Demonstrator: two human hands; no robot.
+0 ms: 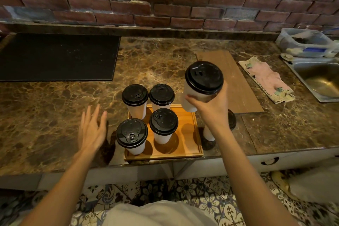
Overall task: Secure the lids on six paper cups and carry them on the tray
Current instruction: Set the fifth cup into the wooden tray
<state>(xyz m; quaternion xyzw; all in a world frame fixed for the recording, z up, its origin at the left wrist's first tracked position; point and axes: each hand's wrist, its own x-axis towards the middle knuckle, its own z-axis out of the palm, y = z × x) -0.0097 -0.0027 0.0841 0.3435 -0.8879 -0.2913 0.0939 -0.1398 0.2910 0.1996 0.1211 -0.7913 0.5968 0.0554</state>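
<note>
White paper cup [189,89]: gripped round its wall by right hand [211,108]; long axis tilted, black lid [204,77] uppermost, base toward wooden tray [185,145].
Left hand [91,128]: fingers spread, holding nothing, left of tray.
Four lidded cups [163,126]: upright on tray, between the hands.
Sixth cup [209,135]: upright beneath right forearm.

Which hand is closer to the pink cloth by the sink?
Right. The right hand, holding a lidded cup, is just left of the pink cloth. The left hand is open, much farther left, on the other side of the tray.
</note>
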